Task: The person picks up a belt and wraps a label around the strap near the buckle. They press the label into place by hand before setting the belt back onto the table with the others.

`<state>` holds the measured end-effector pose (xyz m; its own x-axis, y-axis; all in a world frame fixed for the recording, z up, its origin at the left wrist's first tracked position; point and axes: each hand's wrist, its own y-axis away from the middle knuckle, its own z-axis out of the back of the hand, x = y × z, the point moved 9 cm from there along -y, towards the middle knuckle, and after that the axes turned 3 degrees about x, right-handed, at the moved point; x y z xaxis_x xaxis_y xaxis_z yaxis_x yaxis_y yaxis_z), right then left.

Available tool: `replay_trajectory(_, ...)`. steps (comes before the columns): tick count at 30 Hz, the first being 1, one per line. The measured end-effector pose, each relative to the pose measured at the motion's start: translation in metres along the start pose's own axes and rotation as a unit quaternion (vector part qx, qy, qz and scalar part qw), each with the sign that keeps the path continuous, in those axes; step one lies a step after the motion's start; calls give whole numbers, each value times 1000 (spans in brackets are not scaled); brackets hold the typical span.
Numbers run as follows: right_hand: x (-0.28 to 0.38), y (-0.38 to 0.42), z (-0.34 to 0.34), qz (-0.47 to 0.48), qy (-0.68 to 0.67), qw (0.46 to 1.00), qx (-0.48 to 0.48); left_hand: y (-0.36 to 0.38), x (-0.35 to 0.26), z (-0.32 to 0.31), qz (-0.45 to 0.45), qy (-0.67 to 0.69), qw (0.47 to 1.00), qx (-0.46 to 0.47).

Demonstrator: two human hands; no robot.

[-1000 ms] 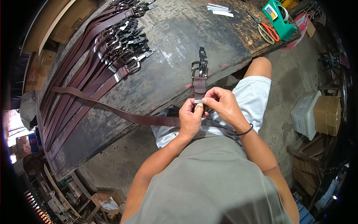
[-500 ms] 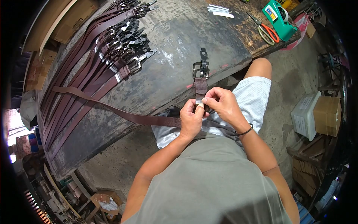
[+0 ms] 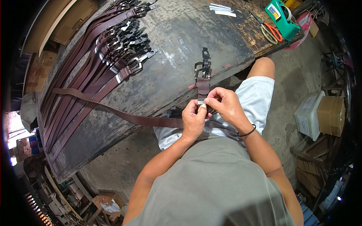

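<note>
Two hands pinching a brown belt over a lap

The left hand (image 3: 194, 118) grips the belt (image 3: 151, 121) below its buckle (image 3: 203, 70), thumb on top; the right hand (image 3: 223, 105) pinches the white band (image 3: 201, 101) around it, fingertips beside that thumb. The buckle lies at the near edge of a dark, worn table (image 3: 177, 56), and the strap runs left across the tabletop to a pile of brown belts (image 3: 75, 86). At the far right sit white strips (image 3: 222, 10), orange-handled scissors (image 3: 272, 33) and a green tape dispenser (image 3: 283, 20).
</note>
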<state>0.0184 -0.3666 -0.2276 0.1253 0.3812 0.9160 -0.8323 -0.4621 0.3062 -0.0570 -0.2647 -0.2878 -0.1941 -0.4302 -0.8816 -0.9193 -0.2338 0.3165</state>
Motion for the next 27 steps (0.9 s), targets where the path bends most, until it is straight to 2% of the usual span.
replay_trajectory(24, 3, 2, 0, -28, -2, 999, -15, 0, -2, 0, -8, -3, 1000, -2)
replay_trajectory(27, 6, 1, 0, -2, 18, 1000, -11, 1, -3, -1, -8, 2, 1000, -2)
